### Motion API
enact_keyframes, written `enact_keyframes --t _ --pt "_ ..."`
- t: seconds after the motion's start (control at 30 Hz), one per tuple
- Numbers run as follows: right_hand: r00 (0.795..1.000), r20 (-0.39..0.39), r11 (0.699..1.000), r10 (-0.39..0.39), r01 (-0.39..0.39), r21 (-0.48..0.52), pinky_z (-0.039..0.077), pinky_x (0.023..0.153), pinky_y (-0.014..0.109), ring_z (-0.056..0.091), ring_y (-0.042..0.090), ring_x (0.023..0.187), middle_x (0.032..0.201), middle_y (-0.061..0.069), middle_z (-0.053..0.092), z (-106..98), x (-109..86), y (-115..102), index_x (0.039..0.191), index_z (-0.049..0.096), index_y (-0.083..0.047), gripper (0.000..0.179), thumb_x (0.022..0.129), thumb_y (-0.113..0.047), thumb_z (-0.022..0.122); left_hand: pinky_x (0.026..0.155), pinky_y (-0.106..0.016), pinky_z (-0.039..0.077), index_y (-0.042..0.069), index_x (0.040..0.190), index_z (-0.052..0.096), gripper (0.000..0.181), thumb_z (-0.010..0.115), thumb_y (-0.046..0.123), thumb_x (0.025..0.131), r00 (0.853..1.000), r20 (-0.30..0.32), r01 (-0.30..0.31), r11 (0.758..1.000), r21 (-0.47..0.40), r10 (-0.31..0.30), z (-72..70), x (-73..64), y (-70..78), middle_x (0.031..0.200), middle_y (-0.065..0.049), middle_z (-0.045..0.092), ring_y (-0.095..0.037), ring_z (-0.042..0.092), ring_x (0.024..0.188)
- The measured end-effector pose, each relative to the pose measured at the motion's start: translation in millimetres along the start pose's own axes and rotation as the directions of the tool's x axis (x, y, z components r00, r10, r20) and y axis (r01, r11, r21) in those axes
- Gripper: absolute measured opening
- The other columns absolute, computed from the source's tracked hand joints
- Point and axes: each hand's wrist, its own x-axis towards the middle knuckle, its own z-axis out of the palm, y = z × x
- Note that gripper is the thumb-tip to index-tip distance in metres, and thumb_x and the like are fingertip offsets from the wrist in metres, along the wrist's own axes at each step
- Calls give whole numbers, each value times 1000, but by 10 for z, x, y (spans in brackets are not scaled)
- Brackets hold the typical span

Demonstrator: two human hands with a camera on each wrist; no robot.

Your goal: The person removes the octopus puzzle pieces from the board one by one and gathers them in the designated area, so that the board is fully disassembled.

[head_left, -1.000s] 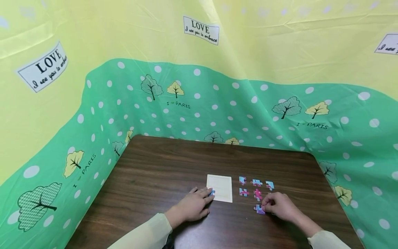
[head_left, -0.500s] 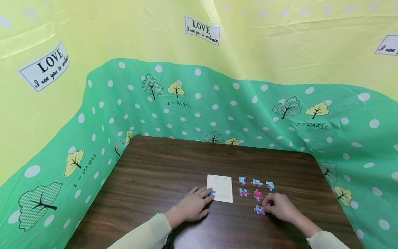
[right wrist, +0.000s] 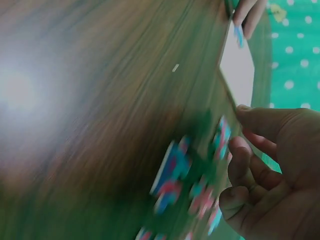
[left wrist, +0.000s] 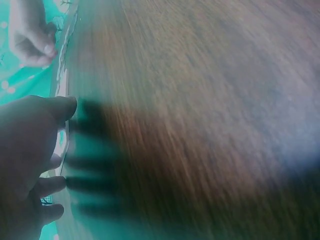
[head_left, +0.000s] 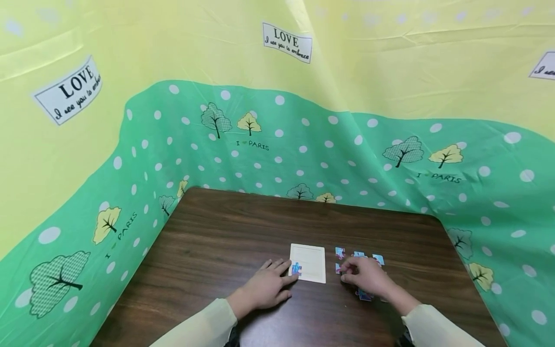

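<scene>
A pale square puzzle board (head_left: pixel 313 260) lies on the table, with a blue jigsaw piece (head_left: pixel 296 269) in its lower left corner. My left hand (head_left: pixel 266 285) rests at the board's left edge, fingers extended beside that piece. Just right of the board, my right hand (head_left: pixel 366 275) hovers over the loose pieces. In the right wrist view its thumb and forefinger stand apart, with nothing seen between them. Their tips are near a pink-and-blue jigsaw piece (right wrist: pixel 222 137); whether they touch it, I cannot tell. Under the right hand, some pieces are partly hidden.
Several loose jigsaw pieces lie right of the board, including a top-left piece (head_left: pixel 340 252), a top-right one (head_left: pixel 378 259) and a purple-blue one (head_left: pixel 365 295) nearest me. The dark wooden table (head_left: pixel 234 226) ends at a green and yellow curtain (head_left: pixel 260 120).
My right hand has left the nearest purple-blue piece and moved left and forward, toward the piece beside the board. My left hand has drawn back slightly, uncovering more of the piece in the board.
</scene>
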Motion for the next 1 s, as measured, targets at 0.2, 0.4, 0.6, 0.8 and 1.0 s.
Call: enact_keyframes --t 0.2,0.4,0.6,0.8,1.0 --pt "1000 5 1000 -3 3 4 44 66 28 53 10 73 78 -10 61 200 251 -295 93 74 -17 9 87 -16 82 116 -53 40 39 152 50 51 52 53 103 1000 -7 -5 1000 2 5 8 -11 -19 161 -9 43 -31 44 147" --pt "998 35 998 -54 53 37 49 69 32 55 10 75 81 -7 63 326 431 -499 96 74 -13 10 87 -14 80 114 -53 43 40 150 52 50 54 54 102 1000 -24 -12 1000 4 12 1 -16 -31 161 -9 44 -30 45 146" --pt "995 54 995 -88 85 52 51 69 30 58 9 75 82 -8 66 438 544 -542 97 75 -13 13 86 -14 81 112 -52 46 40 150 53 51 56 53 101 1000 -17 -20 1000 -1 20 -9 -28 -30 161 -9 44 -31 45 146" --pt "989 48 990 -142 141 29 51 70 31 60 9 77 83 -6 68 575 625 -575 98 75 -13 17 83 -17 84 110 -55 47 40 150 52 50 58 50 101 1000 -7 -12 1000 -21 12 -28 -31 -22 162 -9 42 -33 45 146" --pt "988 49 989 -146 147 -16 48 67 30 56 9 75 82 -5 65 640 662 -628 100 77 -13 22 82 -21 86 108 -58 47 39 149 53 49 59 47 101 1000 0 -11 999 -38 11 -42 -26 -19 162 -10 42 -35 46 145"
